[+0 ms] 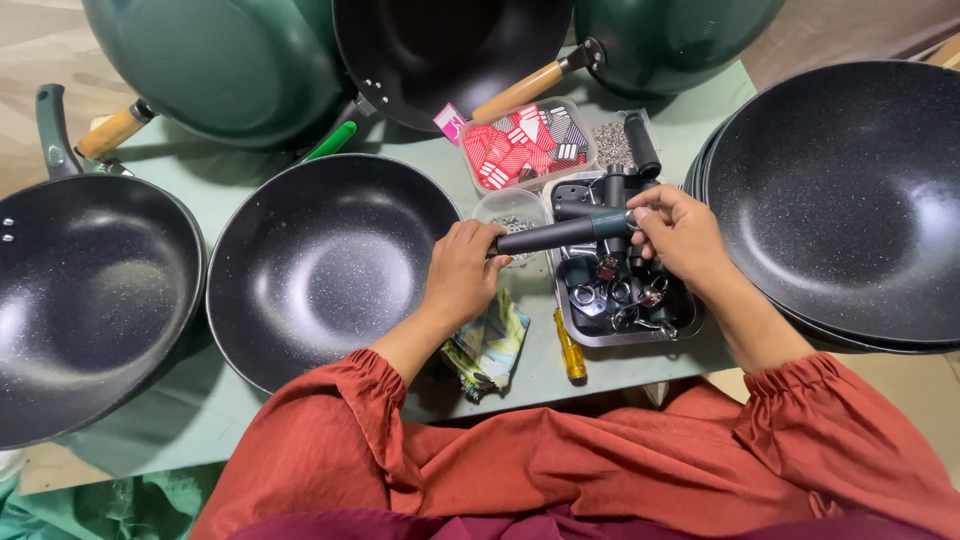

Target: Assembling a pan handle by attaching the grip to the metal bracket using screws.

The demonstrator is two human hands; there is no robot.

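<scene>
My left hand grips the near end of a long black pan handle held level above the table. My right hand pinches its greenish far end, where a small metal ring sits. Under the hands lies a steel tray with black handles and several metal rings and fittings. A handleless black wok rests on the table just left of my left hand.
More woks crowd the green table: one at left, a stack at right, green ones at the back. A box of red tags, a screw tub, a yellow screwdriver and a patterned cloth lie near.
</scene>
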